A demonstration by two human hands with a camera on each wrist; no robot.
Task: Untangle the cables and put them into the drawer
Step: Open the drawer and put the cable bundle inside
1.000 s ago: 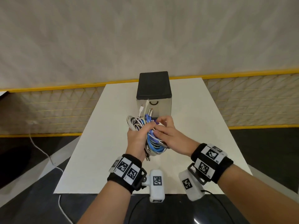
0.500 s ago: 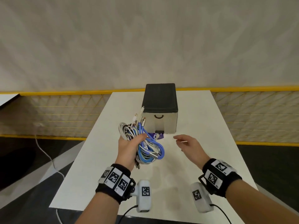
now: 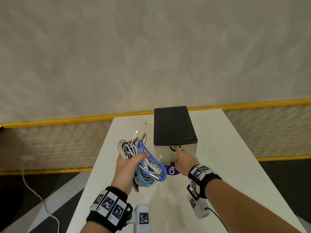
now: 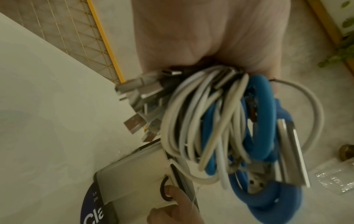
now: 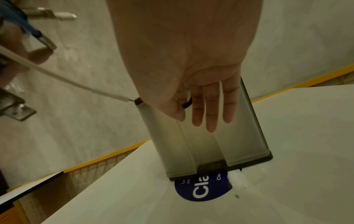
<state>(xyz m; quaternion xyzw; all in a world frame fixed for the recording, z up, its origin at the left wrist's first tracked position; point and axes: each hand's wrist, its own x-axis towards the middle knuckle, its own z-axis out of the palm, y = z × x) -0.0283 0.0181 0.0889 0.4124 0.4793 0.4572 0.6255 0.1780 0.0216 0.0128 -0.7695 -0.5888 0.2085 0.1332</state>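
My left hand (image 3: 127, 167) grips a tangled bundle of white, light-blue and blue cables (image 3: 144, 163), held above the table left of the drawer box; metal plugs stick out of the cable bundle (image 4: 229, 128). The drawer box (image 3: 173, 126) has a black top and a pale front with a dark ring handle (image 3: 172, 148), and looks closed. My right hand (image 3: 183, 158) is at that front. In the right wrist view its index finger hooks into the ring handle (image 5: 188, 103) while the other fingers (image 5: 210, 118) lie straight along the drawer front (image 5: 201, 144).
The box stands mid-table on the white table (image 3: 227, 165), over a round purple sticker (image 3: 171, 171). A yellow-railed mesh fence (image 3: 58, 140) runs behind and left. A loose white cord (image 3: 33, 190) trails on the dark floor at the left.
My right hand let go of the bundle, moved forward and reached the drawer's ring handle. The left hand shifted left and forward with the cables.
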